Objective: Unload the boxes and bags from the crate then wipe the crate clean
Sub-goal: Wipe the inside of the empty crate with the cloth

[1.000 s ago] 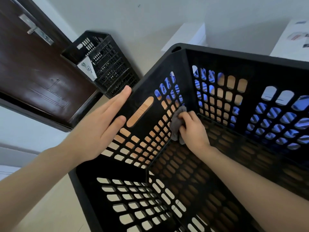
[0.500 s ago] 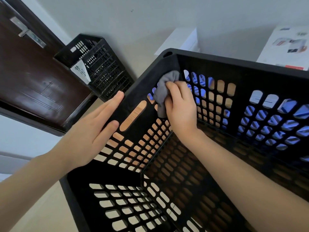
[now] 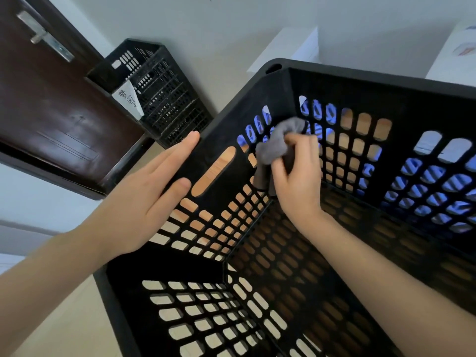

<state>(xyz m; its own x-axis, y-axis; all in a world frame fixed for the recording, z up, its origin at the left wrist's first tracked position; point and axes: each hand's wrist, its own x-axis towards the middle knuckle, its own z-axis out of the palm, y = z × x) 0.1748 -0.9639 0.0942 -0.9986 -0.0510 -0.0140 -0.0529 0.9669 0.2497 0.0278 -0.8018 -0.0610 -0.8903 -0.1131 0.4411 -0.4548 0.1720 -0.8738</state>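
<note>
Presently: crate handling and hold points

We record the large black perforated plastic crate (image 3: 360,81) directly below us, with no boxes or bags showing inside it. We find the left hand (image 3: 144,202) laid flat, fingers straight, along the top of the crate's left wall, just beside the slotted handle opening. We find the right hand (image 3: 298,181) inside the crate, fingers curled round a small crumpled grey cloth (image 3: 273,148), which is pressed into the far left inner corner. We judge the crate stiff, light when empty, and liable to slide or tip under rubbing. It is best steadied at the rim or the handle slot. We judge the cloth soft and limp, best held bunched in the fist.
</note>
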